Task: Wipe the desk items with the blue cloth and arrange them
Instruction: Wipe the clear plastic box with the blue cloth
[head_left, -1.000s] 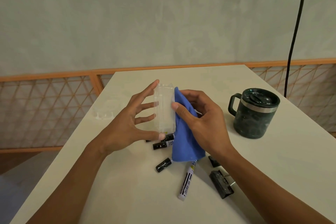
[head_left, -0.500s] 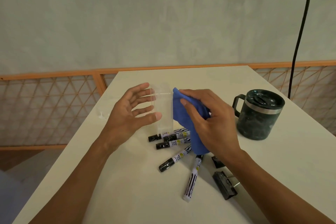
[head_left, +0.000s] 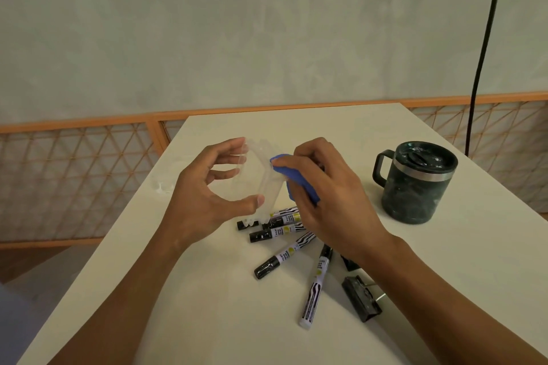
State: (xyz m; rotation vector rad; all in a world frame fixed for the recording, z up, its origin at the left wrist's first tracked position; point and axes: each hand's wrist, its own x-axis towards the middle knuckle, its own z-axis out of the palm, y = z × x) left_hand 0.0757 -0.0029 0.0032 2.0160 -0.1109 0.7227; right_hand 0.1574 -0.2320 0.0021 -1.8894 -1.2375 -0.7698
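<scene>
My left hand (head_left: 204,195) holds a clear plastic case (head_left: 261,181) above the white desk (head_left: 207,290), fingertips on its top edge and thumb at its lower edge. My right hand (head_left: 323,195) grips the bunched blue cloth (head_left: 296,178) and presses it against the case's right side. Several black-and-white markers (head_left: 284,258) lie loose on the desk below the hands. Two black binder clips (head_left: 360,298) lie by my right forearm, one partly hidden.
A dark lidded mug (head_left: 415,184) stands at the right of the desk. A small clear object (head_left: 163,185) lies near the left desk edge. A black cable (head_left: 483,50) hangs at the right. An orange-framed lattice railing (head_left: 74,175) runs behind the desk.
The cloth has been gathered from hanging long into a tight bunch in my right hand, uncovering more markers. The case has tilted in my left hand, whose fingers now curl round it.
</scene>
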